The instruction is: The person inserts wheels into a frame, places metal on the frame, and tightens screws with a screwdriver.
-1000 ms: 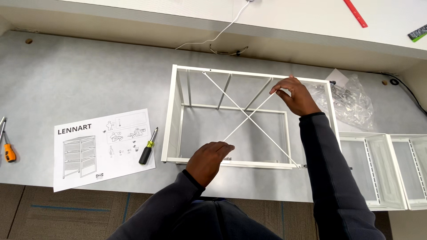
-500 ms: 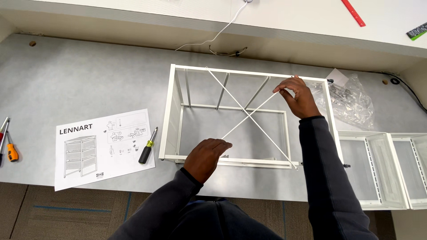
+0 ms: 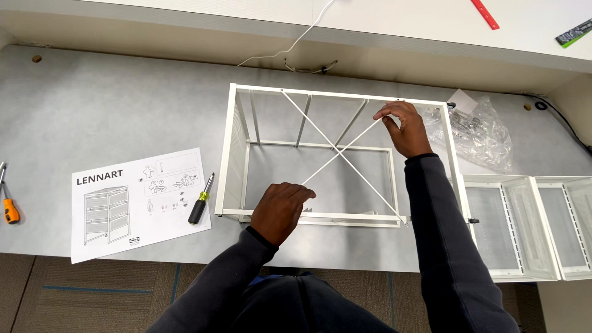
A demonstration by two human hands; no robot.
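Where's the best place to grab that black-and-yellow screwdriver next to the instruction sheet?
Grip the screwdriver by its thick black-and-yellow handle, the end nearer the table's front edge. Come from above with the left hand: it lies flat and bare on its right side, while the instruction sheet lies against its left.

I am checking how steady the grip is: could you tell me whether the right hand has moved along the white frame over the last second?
No. The right hand stays pinching the thin rod's upper end near the white frame's far right corner.
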